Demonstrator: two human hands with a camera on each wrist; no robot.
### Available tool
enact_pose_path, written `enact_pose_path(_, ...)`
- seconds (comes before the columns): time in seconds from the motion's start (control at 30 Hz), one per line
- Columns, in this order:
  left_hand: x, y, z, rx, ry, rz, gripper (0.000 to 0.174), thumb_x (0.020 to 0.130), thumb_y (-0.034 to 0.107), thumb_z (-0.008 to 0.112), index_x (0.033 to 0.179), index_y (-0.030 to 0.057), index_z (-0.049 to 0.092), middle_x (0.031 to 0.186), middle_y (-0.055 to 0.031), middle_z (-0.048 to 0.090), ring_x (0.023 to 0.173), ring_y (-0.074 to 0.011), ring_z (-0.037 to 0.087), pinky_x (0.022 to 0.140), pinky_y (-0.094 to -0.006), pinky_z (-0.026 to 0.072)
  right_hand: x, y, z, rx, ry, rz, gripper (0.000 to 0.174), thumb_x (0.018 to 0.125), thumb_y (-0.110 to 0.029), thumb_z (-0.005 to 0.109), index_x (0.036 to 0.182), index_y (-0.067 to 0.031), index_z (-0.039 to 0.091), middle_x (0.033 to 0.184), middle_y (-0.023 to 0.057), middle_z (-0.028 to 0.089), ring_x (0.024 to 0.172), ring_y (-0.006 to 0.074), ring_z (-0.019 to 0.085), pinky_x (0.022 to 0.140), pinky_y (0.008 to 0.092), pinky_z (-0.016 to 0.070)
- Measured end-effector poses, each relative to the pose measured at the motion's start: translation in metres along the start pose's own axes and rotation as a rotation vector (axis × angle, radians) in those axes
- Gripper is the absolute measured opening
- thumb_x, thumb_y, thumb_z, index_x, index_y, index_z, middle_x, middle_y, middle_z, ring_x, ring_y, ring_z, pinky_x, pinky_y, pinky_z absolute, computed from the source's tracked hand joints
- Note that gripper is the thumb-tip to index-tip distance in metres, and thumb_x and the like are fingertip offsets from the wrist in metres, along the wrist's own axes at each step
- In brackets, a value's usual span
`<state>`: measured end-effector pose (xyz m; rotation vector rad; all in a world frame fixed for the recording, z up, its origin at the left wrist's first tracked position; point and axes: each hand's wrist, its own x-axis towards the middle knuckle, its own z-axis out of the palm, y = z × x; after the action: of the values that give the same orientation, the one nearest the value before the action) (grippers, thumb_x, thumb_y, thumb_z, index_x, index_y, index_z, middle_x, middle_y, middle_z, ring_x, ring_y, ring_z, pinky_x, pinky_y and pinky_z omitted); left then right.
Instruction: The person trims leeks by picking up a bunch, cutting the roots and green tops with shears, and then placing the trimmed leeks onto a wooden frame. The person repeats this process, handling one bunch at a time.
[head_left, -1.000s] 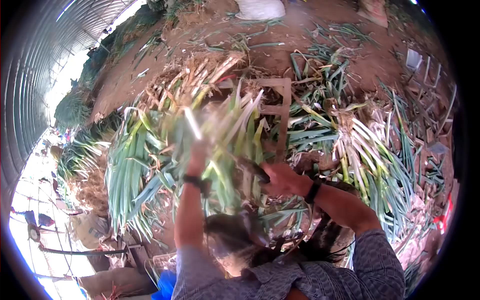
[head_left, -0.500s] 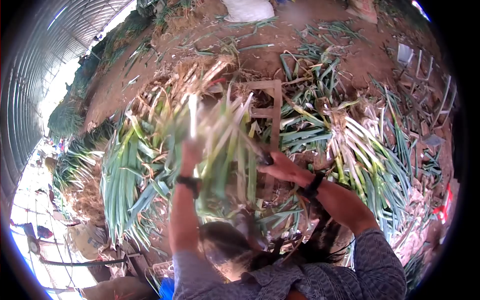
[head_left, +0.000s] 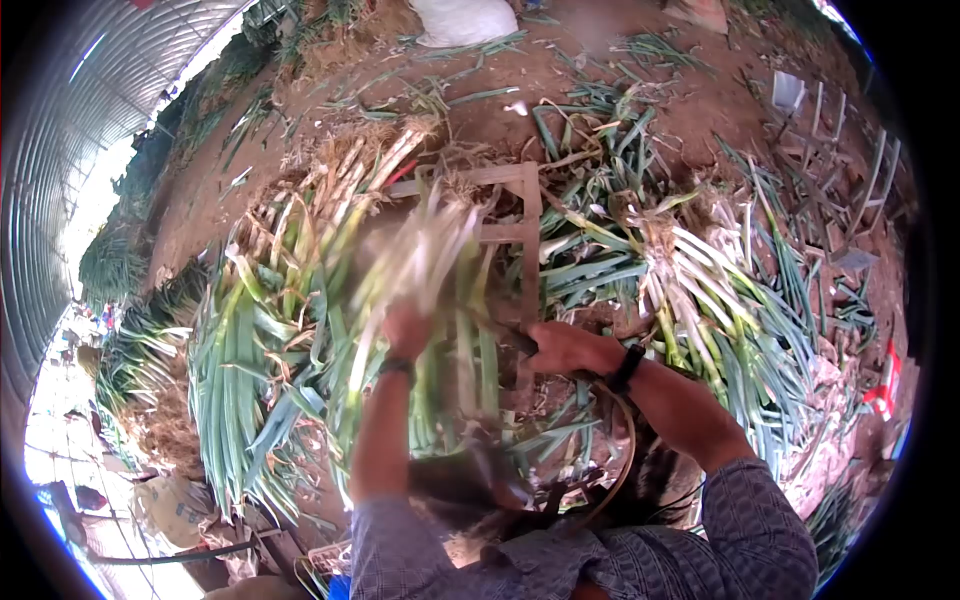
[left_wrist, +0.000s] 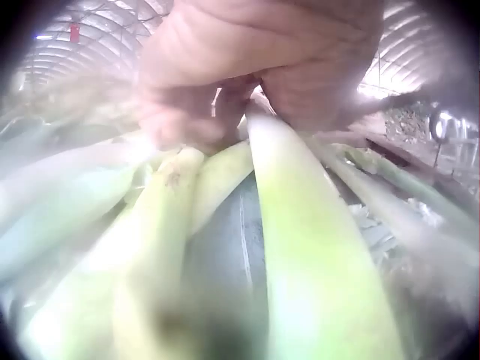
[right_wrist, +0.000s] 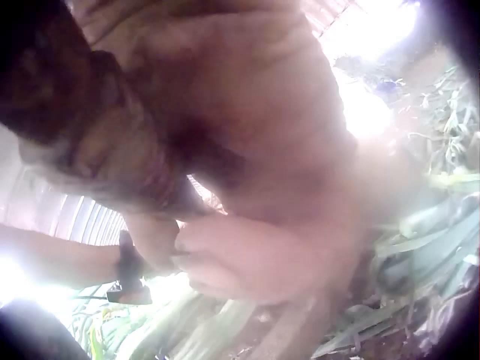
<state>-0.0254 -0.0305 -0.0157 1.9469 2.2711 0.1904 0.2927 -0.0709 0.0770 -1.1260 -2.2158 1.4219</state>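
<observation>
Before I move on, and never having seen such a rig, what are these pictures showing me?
There is no robot: these are a person's two bare hands. The widest picture comes from a camera on the head, looking down; the other two come from one on each wrist. On the brown ground lie a left heap and a right heap of leek-like stalks, with a wooden frame between them. The left hand grips some pale stalks, blurred; the right hand holds a dark tool, its type unclear.
</observation>
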Motion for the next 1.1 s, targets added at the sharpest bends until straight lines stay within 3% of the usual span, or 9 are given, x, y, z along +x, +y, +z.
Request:
enact_pose_path(0.2,-0.024,-0.047,-0.009,-0.961,-0.148,-0.048,0.046,0.073,0.023,0.066,0.112,-0.0011,0.065,0.091,-0.0214,0.070,0.082,-0.0361,0.069,0.072,-0.0394,0.0536,0.014,0.049,0.010,0.049,0.066,0.167,0.045,0.078,-0.035,0.071,0.103,0.0007,0.062,0.084,0.0211,0.064,0.082,0.0296,0.064,0.075,0.0410,0.0485)
enact_pose_path(0.23,-0.033,-0.024,-0.046,-0.129,-0.269,0.048,0.043,0.073,0.023,0.067,0.108,-0.0029,0.065,0.095,-0.0237,0.070,0.088,-0.0358,0.069,0.076,-0.0399,0.0537,0.010,0.057,0.017,0.037,0.063,0.163,0.045,0.078,-0.035,0.071,0.105,0.0006,0.062,0.084,0.0205,0.064,0.083,0.0283,0.064,0.075,0.0408,0.0482)
enact_pose_path(0.33,-0.033,-0.066,-0.004,-0.113,0.173,0.050,0.047,0.079,0.042,0.071,0.099,-0.0002,0.066,0.082,-0.0205,0.070,0.072,-0.0316,0.069,0.063,-0.0402,0.0544,0.004,0.020,0.003,0.010,0.040,0.050,0.049,0.078,-0.035,0.072,0.110,0.0004,0.059,0.087,0.0176,0.064,0.082,0.0255,0.063,0.074,0.0393,0.0476)
enact_pose_path(0.5,-0.037,-0.015,-0.091,-0.741,0.478,-0.081,0.020,0.084,0.015,0.068,0.073,-0.0017,0.067,0.055,-0.0016,0.058,0.046,-0.0106,0.048,0.043,-0.0299,0.0377,0.010,0.037,0.006,0.066,-0.076,0.177,0.048,0.079,-0.031,0.070,0.113,0.0004,0.056,0.093,0.0138,0.066,0.079,0.0261,0.061,0.071,0.0381,0.0479)
enact_pose_path(0.57,-0.004,-0.060,-0.068,-0.658,0.053,-0.165,0.016,0.077,0.012,0.069,0.071,-0.0025,0.067,0.056,-0.0035,0.060,0.048,-0.0113,0.051,0.043,-0.0307,0.0368,0.010,0.034,0.009,0.018,-0.147,0.092,0.046,0.079,-0.028,0.069,0.113,0.0002,0.056,0.095,0.0134,0.066,0.079,0.0267,0.062,0.071,0.0387,0.0481)
enact_pose_path(0.63,0.020,-0.092,-0.029,-0.619,0.091,-0.183,0.018,0.074,0.013,0.067,0.070,-0.0049,0.065,0.056,-0.0086,0.062,0.048,-0.0156,0.059,0.044,-0.0304,0.0430,0.024,0.052,0.033,-0.107,-0.127,-0.156,0.038,0.079,-0.021,0.066,0.110,0.0004,0.060,0.092,0.0127,0.068,0.079,0.0266,0.063,0.070,0.0398,0.0482)
enact_pose_path(0.9,0.039,-0.056,-0.037,-0.255,0.287,-0.246,0.027,0.073,0.020,0.064,0.085,-0.0034,0.067,0.074,-0.0189,0.069,0.069,-0.0315,0.069,0.064,-0.0409,0.0538,0.037,0.035,0.006,0.365,0.189,0.310,0.035,0.080,-0.021,0.069,0.107,-0.0003,0.063,0.079,0.0093,0.066,0.068,0.0193,0.059,0.063,0.0369,0.0466)
enact_pose_path(1.0,0.047,-0.046,-0.043,-0.249,0.181,-0.212,0.034,0.070,0.024,0.066,0.091,-0.0026,0.068,0.086,-0.0220,0.070,0.084,-0.0379,0.068,0.074,-0.0446,0.0535,0.036,0.041,0.031,0.196,0.139,-0.094,0.044,0.080,-0.021,0.070,0.118,-0.0028,0.060,0.078,0.0065,0.062,0.070,0.0171,0.057,0.065,0.0341,0.0464)
enact_pose_path(1.1,0.054,-0.036,-0.027,-0.198,0.082,-0.228,0.041,0.066,0.026,0.068,0.098,-0.0002,0.069,0.095,-0.0227,0.070,0.091,-0.0387,0.067,0.079,-0.0470,0.0526,0.036,0.040,0.037,0.128,0.001,-0.087,0.047,0.079,-0.021,0.071,0.121,-0.0032,0.058,0.080,0.0073,0.062,0.073,0.0162,0.056,0.068,0.0334,0.0464)
